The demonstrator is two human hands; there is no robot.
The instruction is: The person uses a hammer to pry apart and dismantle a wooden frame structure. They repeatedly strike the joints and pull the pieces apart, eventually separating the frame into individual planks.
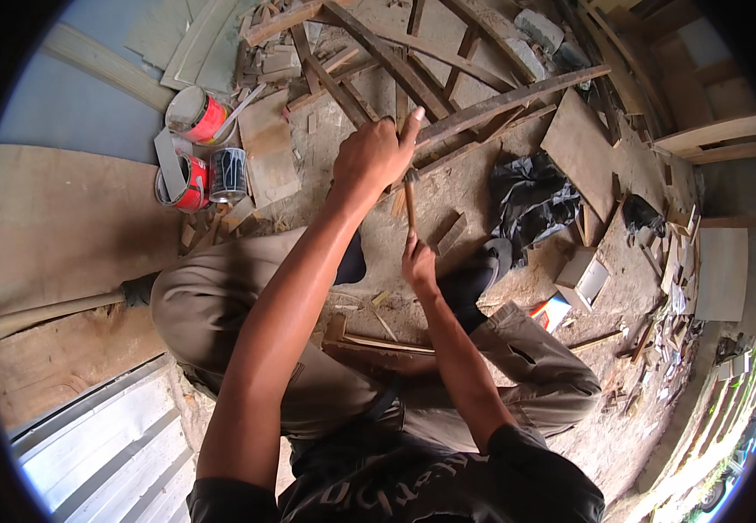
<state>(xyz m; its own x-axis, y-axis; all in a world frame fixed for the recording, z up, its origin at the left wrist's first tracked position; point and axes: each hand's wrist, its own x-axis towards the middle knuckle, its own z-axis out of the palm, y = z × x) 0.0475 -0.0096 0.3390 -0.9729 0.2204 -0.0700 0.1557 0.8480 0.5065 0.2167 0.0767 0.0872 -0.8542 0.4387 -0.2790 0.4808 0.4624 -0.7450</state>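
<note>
My left hand [373,159] is closed round the near corner of a wooden frame [517,106] made of dark, narrow battens. Its thumb sticks out along the front batten, and the part of the wood inside the palm is hidden. Below it, my right hand [419,264] grips a hammer [410,207] by its slim wooden handle. The hammer's dark head points up, close under my left hand and the frame's corner. Whether the head touches the wood I cannot tell. The frame leans away over the floor between and beyond my feet.
At the left stand a red paint can [196,117], a second red can [193,183] and a dark can [228,174]. A crumpled black plastic bag [530,196] and a plywood sheet [589,144] lie at the right. A small white box [583,277] sits near my right foot; wood scraps litter the floor.
</note>
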